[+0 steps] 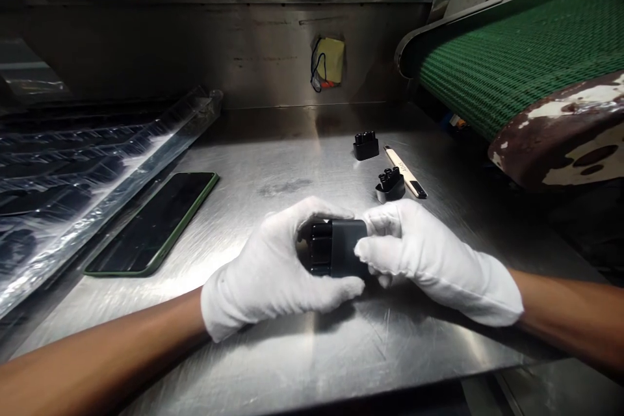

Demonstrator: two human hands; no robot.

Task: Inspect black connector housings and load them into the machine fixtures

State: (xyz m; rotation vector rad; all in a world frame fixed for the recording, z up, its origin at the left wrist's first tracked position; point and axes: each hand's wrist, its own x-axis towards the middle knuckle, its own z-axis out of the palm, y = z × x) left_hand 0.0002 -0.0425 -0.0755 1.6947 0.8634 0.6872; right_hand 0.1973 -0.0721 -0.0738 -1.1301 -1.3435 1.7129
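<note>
Both my hands wear white gloves and meet over the metal table. Between them lies a black plastic part (349, 247), a smooth dark sleeve with glossy black rounded pieces showing at its left end. My left hand (285, 257) curves around that part, thumb along the near side and fingers along the far side. At the part's right end, my right hand (402, 244) pinches with thumb and fingers. Two similar small black parts stand beyond my hands: one (365, 146) farther back, another (390, 185) nearer, close to my right hand.
A cream-coloured pen-like cutter (404, 172) lies beside the nearer black part. On the left are a phone (153, 224) with a green edge and clear plastic trays (97, 175). A green mesh conveyor belt (526, 45) overhangs the right side. A yellow pouch (330, 62) hangs against the back wall.
</note>
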